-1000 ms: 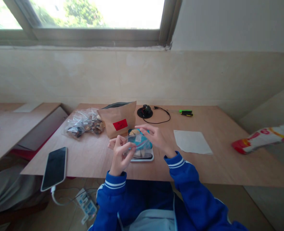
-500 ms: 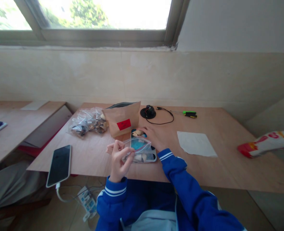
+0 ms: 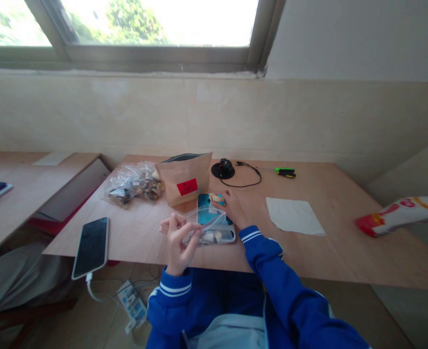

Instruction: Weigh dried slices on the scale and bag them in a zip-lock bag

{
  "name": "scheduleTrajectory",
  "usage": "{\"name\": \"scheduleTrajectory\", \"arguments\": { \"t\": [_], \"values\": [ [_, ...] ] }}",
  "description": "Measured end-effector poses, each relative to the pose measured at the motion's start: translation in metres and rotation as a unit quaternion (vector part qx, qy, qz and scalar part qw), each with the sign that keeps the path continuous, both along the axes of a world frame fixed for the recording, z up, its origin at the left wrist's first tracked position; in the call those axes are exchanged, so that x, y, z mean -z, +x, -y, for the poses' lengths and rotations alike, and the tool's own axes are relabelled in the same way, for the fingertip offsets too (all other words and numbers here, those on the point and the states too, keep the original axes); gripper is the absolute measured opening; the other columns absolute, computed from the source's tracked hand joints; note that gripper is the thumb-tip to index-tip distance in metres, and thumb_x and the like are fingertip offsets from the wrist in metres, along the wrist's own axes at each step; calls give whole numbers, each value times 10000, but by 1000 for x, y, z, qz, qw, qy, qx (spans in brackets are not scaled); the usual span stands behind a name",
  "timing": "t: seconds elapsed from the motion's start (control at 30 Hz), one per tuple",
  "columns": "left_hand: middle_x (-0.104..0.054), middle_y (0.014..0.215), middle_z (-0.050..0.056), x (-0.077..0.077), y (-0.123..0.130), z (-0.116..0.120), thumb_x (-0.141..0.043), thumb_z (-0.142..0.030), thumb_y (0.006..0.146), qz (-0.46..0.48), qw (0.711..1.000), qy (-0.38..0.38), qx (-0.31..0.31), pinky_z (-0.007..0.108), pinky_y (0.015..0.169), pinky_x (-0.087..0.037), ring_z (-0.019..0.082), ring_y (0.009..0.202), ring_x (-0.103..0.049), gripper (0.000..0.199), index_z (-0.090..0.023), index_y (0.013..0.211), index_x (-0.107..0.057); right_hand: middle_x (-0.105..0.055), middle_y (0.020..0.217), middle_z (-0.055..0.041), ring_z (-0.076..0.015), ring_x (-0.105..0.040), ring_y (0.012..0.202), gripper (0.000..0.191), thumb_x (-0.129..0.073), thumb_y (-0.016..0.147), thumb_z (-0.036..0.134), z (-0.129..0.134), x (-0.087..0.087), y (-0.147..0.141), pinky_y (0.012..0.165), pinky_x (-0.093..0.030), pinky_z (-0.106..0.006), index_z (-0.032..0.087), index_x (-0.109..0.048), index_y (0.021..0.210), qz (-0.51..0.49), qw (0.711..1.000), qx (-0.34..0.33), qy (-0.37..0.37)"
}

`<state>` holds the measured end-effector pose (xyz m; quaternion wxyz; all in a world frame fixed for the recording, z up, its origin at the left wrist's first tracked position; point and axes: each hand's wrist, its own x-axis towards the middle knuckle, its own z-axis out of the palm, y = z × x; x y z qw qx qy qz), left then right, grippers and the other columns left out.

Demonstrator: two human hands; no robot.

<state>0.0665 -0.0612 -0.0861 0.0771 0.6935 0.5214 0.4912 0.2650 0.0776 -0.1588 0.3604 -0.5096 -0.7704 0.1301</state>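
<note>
My left hand [image 3: 180, 237] pinches the edge of a clear zip bag [image 3: 214, 220], whose mouth gapes open over a phone-like case. Pale pieces [image 3: 212, 236] show inside the bag. Behind it lies a blue-surfaced flat item [image 3: 203, 203] with small beige pieces [image 3: 217, 198] on top. My right hand [image 3: 232, 206] is at these beige pieces with its fingers bent together; what the fingertips hold, if anything, is too small to make out.
A brown pouch [image 3: 181, 179] with a red label stands behind the hands, beside clear bags [image 3: 136, 184] of pieces. A black round device [image 3: 223, 168] with a cable, screwdrivers [image 3: 285, 172], white paper [image 3: 294, 215], a phone [image 3: 91, 247] and a red-white packet [image 3: 399, 215] lie around.
My right hand has drawn back slightly to the right from the beige pieces, uncovering more of them and the blue surface. My left hand keeps its hold on the bag.
</note>
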Motion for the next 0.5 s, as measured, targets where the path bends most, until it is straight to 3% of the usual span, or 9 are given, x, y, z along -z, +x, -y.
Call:
{"name": "scheduleTrajectory", "arguments": {
  "t": [0.13,0.23,0.37,0.43,0.5],
  "values": [
    [-416,789,32,2,2,-4,-475,-335,886,2,1000,-3,4,389,798,-344,203,798,-434,291,-216,777,-717,-634,1025,-98,-222,-611,938,310,-623,833,389,1,-1,2,833,-492,-354,164,-639,1046,-104,995,-5,-8],
    [-408,797,34,-1,7,-11,-479,-328,878,0,1000,-5,24,390,803,-340,208,809,-432,287,-209,771,-717,-670,961,-72,-207,-626,871,354,-643,805,443,4,-18,2,777,-495,-323,163,-625,1021,-169,986,6,-15],
    [-401,790,33,-7,13,-21,-483,-328,871,-10,999,-2,46,381,795,-338,208,805,-422,290,-202,744,-712,-631,774,-3,-135,-568,616,477,-660,759,532,15,-68,1,553,-459,-238,173,-586,1065,-277,959,-5,-53],
    [-402,791,33,-9,15,-25,-492,-323,868,-17,998,-1,55,381,796,-335,208,806,-422,281,-202,743,-713,-600,711,21,-103,-506,514,489,-617,785,562,24,-98,2,453,-395,-206,183,-584,1093,-285,949,-84,-109],
    [-398,793,32,-9,16,-28,-499,-312,867,-20,998,6,61,380,794,-335,207,808,-425,270,-199,745,-713,-583,675,30,-86,-475,493,441,-610,802,550,33,-125,4,438,-357,-195,193,-636,1060,-211,948,-180,-154]
  ]
}}
